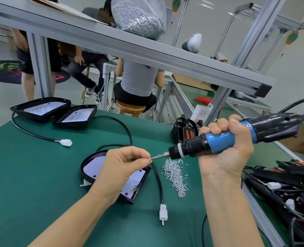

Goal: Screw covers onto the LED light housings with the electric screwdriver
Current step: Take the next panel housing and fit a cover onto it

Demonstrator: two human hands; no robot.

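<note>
Green table point(40, 175) bare left of our housing point(94, 168); our left hand point(122, 168) pinching a screw point(149, 158), our right hand point(226, 148) around the blue screwdriver point(219, 138).

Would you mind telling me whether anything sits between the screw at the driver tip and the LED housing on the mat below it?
Only the left hand itself: it pinches the screw at the electric screwdriver tip and hangs over the middle of the LED housing. Nothing else visible lies between them; the loose screws lie off to the right.
</note>
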